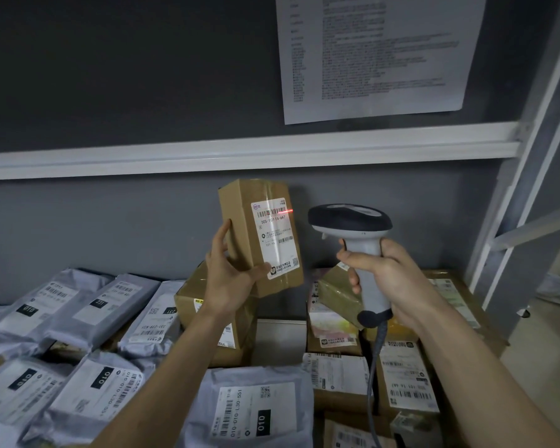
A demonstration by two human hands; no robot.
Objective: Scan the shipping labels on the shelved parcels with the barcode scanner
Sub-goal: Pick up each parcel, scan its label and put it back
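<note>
We hold a small box (253, 234) up in our left hand (230, 273), fingers curled round its lower left side and thumb on its front, so its label (275, 237) faces us, above the parcels on the shelf. Our right hand (385, 279) grips the scanner (353, 234) by its handle, just right of the box. A red line (285, 211) falls across the right end of the label's top barcode. Grey mailers (78, 318) lie on the left, cartons (401, 376) on the right.
</note>
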